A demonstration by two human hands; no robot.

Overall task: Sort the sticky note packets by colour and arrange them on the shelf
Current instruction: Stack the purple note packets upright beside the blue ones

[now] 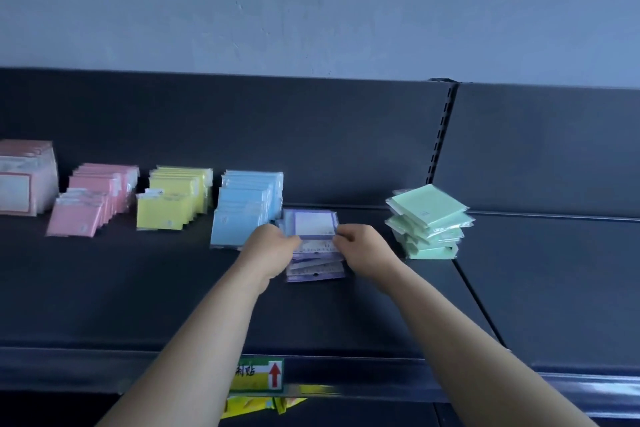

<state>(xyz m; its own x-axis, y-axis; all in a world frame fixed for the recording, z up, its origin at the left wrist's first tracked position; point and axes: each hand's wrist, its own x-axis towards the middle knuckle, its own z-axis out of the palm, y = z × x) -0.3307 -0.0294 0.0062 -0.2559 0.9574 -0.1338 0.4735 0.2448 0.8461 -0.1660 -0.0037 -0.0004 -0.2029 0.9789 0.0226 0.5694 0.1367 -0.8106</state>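
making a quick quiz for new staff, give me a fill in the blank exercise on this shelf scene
1. The packet that the left hand and right hand grip is ____ in colour.
2. Between the pink packets and the blue packets stand the ____ ones.
3. The green packets are stacked to the ____ of both hands.
4. The arrow on the shelf label points ____.
Missing words: purple; yellow; right; up

The dark shelf [138,288] lay bare along its whole front, open to a reach. Between the purple packets [315,267] and the green stack [429,222] a clear gap ran to the back panel [346,135]. Leftward the blue row [242,211] stood just beside the purple ones, with only narrow slots between it, the yellow row [169,204] and the pink row [93,204]
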